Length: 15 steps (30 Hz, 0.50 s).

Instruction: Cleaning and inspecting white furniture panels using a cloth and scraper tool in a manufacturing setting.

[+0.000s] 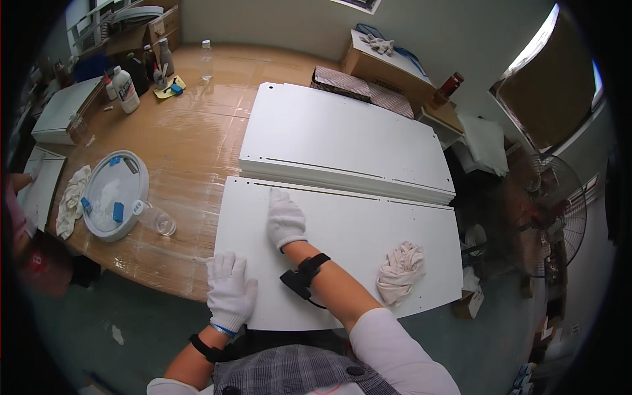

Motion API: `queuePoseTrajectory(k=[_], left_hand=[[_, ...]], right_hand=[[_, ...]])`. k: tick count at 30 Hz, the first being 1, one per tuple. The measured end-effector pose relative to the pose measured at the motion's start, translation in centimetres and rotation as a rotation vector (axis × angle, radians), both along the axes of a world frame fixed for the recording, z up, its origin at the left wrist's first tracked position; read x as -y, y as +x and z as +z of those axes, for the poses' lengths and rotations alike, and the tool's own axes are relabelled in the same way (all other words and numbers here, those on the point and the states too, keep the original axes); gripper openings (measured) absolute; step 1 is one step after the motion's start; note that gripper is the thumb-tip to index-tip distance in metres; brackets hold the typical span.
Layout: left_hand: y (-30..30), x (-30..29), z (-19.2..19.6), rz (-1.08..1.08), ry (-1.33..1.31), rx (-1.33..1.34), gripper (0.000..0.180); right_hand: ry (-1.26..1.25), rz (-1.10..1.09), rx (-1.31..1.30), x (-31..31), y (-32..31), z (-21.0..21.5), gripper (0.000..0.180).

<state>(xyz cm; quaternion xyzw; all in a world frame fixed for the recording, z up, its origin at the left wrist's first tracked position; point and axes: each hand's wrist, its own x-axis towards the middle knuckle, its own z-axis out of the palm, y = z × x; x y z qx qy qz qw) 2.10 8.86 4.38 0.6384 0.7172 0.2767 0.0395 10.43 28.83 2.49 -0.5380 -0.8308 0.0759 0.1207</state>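
Note:
Both my hands wear white knitted gloves. My left hand lies at the left edge of the nearer white panel, its fingers stretched out and nothing in it. My right hand rests on the same panel near its far left part. Its index finger reaches toward the long narrow groove along the far edge, and I see no object in it. A crumpled cream cloth lies on the panel's right part. Behind stands a stack of similar white panels, with a gap between.
On the brown table at left are a round white lid holding blue pieces, a clear bottle lying down, a rag and a white glue bottle. A fan stands right. Another person's arm shows far left.

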Motion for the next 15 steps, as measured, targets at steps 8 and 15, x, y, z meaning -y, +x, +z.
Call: queuePoseTrajectory(k=[8,15], left_hand=[[-5.0,1.0,-1.6,0.363,0.143,1.074,0.050],[-7.7,-0.6,-3.4,0.355,-0.033,1.146,0.026]], right_hand=[[-0.983,0.126,-0.651,8.9,-6.1,1.6,0.036],[-0.406,0.323,-0.153,9.8,-1.4,4.3,0.037]])
